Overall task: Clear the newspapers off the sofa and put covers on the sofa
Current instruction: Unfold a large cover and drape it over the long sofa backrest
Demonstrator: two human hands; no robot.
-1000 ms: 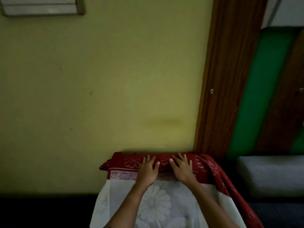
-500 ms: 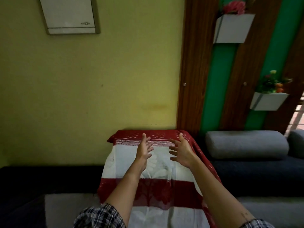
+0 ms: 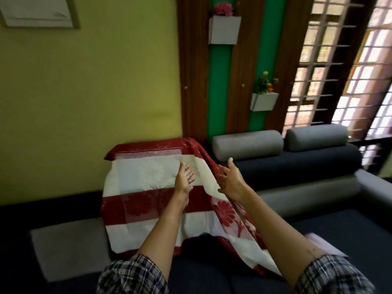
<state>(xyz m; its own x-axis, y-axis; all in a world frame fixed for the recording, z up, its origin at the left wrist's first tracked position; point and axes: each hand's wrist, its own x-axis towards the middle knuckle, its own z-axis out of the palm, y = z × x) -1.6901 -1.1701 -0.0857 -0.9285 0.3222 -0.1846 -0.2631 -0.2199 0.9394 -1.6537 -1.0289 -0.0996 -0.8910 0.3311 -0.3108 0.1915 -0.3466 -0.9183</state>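
A red-and-white flowered cover (image 3: 146,187) hangs over one backrest of the dark sofa (image 3: 318,164) and runs down onto the seat, its lower right corner lying loose. My left hand (image 3: 184,179) hovers in front of the cover's white band, fingers straight, holding nothing. My right hand (image 3: 231,179) is at the cover's right edge with relaxed fingers; whether it touches the cloth I cannot tell. A pale sheet, perhaps newspaper (image 3: 324,245), lies on the seat at my right forearm.
Two grey bolster cushions (image 3: 247,145) top the uncovered sofa backs to the right. A grey seat pad (image 3: 70,247) lies at the left. Yellow wall, wood-and-green panel with white planters (image 3: 264,101), and a grilled window (image 3: 343,60) stand behind.
My hands left the cover's top edge, where they lay flat, and drew back and down. The view swung right and pulled away, bringing in more sofa and the window.
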